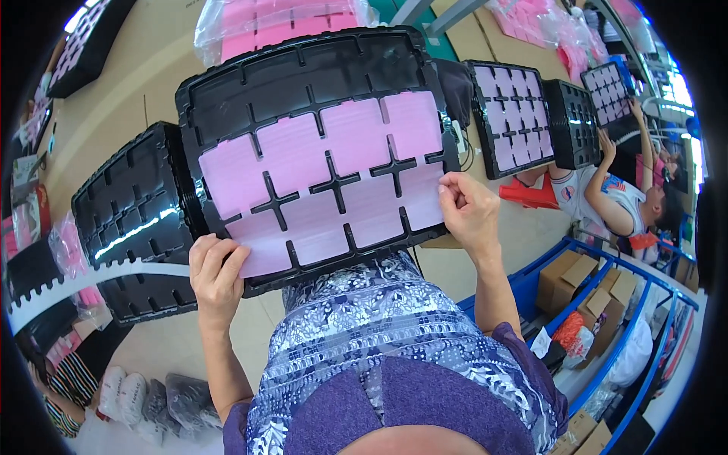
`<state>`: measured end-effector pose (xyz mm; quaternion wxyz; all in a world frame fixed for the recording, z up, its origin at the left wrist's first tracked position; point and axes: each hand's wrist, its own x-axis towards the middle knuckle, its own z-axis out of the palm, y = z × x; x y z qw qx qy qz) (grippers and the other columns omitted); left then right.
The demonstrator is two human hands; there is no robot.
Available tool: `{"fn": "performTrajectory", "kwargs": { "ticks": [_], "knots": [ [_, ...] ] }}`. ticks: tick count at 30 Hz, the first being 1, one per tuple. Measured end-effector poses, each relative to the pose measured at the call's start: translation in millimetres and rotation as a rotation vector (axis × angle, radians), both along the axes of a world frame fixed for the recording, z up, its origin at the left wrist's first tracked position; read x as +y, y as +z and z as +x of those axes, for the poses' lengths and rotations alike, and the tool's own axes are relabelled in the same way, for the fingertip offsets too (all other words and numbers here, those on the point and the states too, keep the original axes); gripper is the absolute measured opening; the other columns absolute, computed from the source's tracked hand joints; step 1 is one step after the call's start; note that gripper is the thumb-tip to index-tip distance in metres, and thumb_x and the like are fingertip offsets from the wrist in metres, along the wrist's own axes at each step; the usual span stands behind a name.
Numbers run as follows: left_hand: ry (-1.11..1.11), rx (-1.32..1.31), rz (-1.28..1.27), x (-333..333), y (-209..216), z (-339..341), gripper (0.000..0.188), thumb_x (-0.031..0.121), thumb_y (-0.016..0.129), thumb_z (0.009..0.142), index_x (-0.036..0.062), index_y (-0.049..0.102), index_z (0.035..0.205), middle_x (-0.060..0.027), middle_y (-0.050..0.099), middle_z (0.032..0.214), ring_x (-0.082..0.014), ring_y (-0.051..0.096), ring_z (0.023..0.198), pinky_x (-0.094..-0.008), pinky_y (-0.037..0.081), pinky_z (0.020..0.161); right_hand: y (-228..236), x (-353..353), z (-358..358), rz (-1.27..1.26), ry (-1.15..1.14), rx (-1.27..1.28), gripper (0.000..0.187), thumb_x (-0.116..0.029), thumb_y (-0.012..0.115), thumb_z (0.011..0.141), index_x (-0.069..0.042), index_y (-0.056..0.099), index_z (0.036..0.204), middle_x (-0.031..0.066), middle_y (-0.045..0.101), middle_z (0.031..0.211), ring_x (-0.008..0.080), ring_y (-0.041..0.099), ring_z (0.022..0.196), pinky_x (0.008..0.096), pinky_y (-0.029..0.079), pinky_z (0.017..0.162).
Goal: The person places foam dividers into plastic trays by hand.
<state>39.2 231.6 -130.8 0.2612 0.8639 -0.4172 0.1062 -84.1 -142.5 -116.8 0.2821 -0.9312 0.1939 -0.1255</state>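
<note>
In front of me lies a black plastic tray [303, 72] with cross-shaped dividers. A pink foam sheet [284, 144] with slots covers its middle rows, while its far row shows bare black. Nearest me is a paler pink foam sheet [326, 235], its slots around the dividers. My left hand [218, 277] is closed on this paler sheet's near left end, at the tray's edge. With fingers pinched, my right hand [470, 212] grips its right end beside the tray's right rim. The fingertips partly hide both ends.
Stacked black trays [136, 220] stand at left. Bagged pink foam [284, 23] lies beyond my tray. At right are a tray filled with pink foam [516, 114], another tray stack [572, 121] and a person [614, 193] reaching to a tray. A blue cart [591, 303] holds cardboard boxes.
</note>
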Motion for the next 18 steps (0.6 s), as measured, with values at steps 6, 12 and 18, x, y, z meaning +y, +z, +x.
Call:
{"fn": "performTrajectory", "kwargs": {
  "ticks": [6, 12, 18],
  "knots": [
    [-0.019, 0.01, -0.043, -6.9, -2.2, 2.6, 0.027, -0.003, 0.068, 0.06, 0.0027, 0.069, 0.087, -0.0085, 0.064, 0.091, -0.0304, 0.06, 0.092, -0.0441, 0.051, 0.084, -3.4, -2.3, -5.6, -0.05, 0.01, -0.086, 0.008, -0.001, 0.069, 0.081, -0.003, 0.067, 0.088, 0.0076, 0.062, 0.067, 0.0186, 0.059, 0.055, 0.0316, 0.047, 0.052],
    [-0.02, -0.003, -0.042, -3.6, -4.2, 0.8, 0.025, -0.003, 0.071, 0.061, 0.0033, 0.07, 0.085, -0.0064, 0.064, 0.091, -0.0281, 0.06, 0.093, -0.0417, 0.052, 0.085, -6.8, -1.9, -5.4, -0.096, -0.005, -0.067, 0.007, 0.0, 0.069, 0.081, -0.001, 0.068, 0.088, 0.0083, 0.063, 0.069, 0.0185, 0.057, 0.055, 0.0312, 0.047, 0.053],
    [-0.023, 0.001, 0.024, -3.4, 1.6, 2.9, 0.027, -0.003, 0.07, 0.063, 0.0032, 0.07, 0.089, -0.0075, 0.07, 0.103, -0.028, 0.062, 0.102, -0.0404, 0.052, 0.087, -5.7, 0.2, -3.4, -0.099, 0.008, -0.058, 0.007, 0.0, 0.069, 0.082, -0.001, 0.068, 0.088, 0.0082, 0.063, 0.07, 0.0189, 0.058, 0.056, 0.0314, 0.047, 0.054]
  ]
}}
